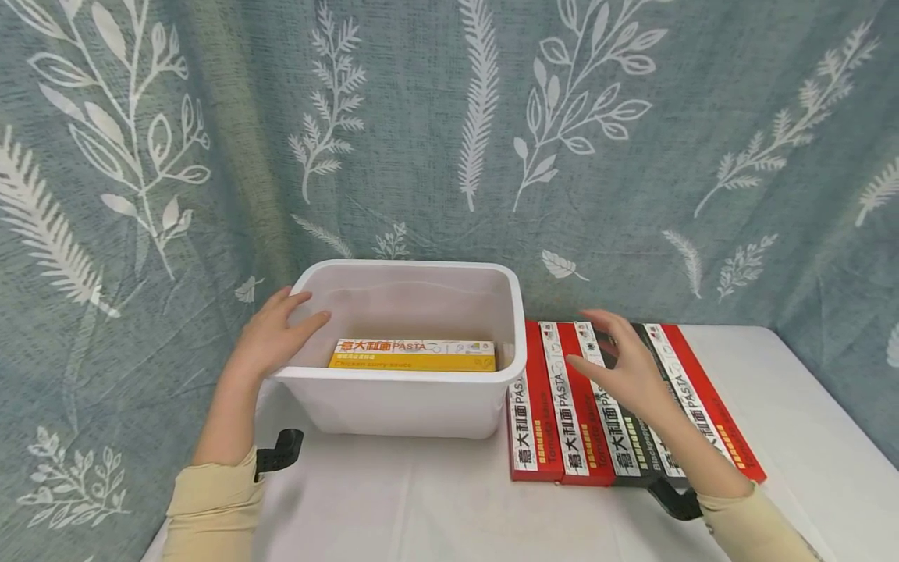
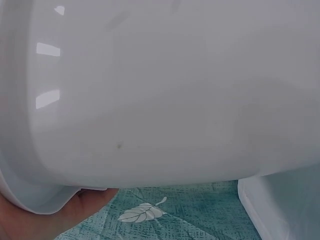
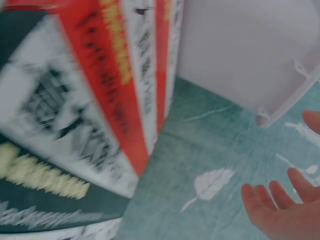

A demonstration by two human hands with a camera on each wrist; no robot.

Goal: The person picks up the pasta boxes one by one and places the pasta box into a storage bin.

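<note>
My left hand [image 1: 270,336] rests at the left rim of a white plastic bin [image 1: 393,402], thumb and fingers spread over the edge. The left wrist view is mostly filled by the bin's outer wall [image 2: 150,100], with part of the hand by the rim. Inside the bin lies a yellow and white pasta box [image 1: 414,361] marked chicken curry sauce. Over a row of pasta boxes, my right hand [image 1: 625,371] hovers with thumb and fingers apart, holding nothing. Beneath it are red tomato sauce boxes [image 1: 544,421] and a black pepper box [image 1: 642,453], blurred in the right wrist view.
A white cloth [image 1: 421,499] covers the table. Behind it hangs a blue-green curtain [image 1: 421,156] with white leaf prints. The boxes lie side by side just right of the bin, close to its wall.
</note>
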